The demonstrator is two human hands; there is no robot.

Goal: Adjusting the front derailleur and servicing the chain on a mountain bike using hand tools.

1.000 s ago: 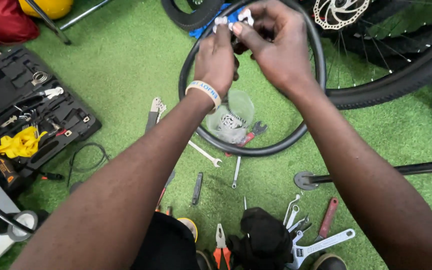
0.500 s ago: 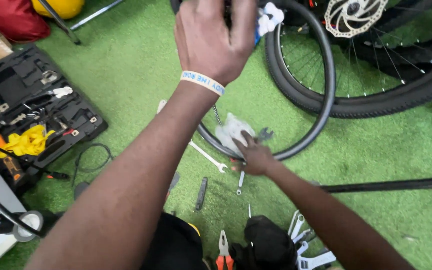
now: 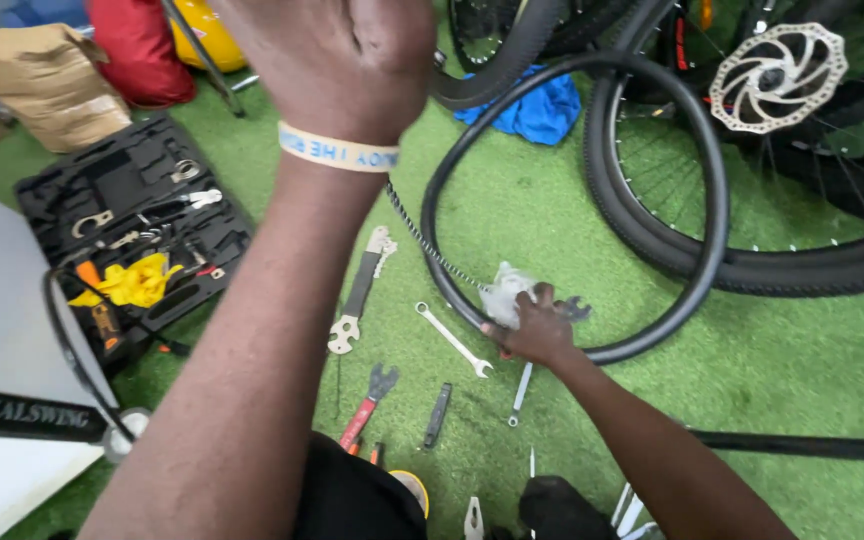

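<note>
My left hand [image 3: 342, 60] is raised close to the camera in a closed fist, with a pale wristband [image 3: 337, 150] on the wrist. A thin braided cable [image 3: 432, 240] runs taut from under that fist down to the grass. There my right hand [image 3: 540, 328] grips a crumpled white rag [image 3: 505, 290] around the cable's lower end. The rag lies against the near edge of a loose black tyre hoop [image 3: 717, 200] on the green turf.
An open black tool case [image 3: 132, 225] lies at the left. Spanners [image 3: 452, 338], a flat wrench [image 3: 360, 290] and red-handled pliers [image 3: 367, 405] are scattered near my knees. A bicycle wheel with a disc rotor [image 3: 777, 65] and a blue cloth [image 3: 542, 110] lie beyond.
My left hand has risen toward the camera with the cable. My right hand has dropped from beside it to the grass and closed on the white rag.
</note>
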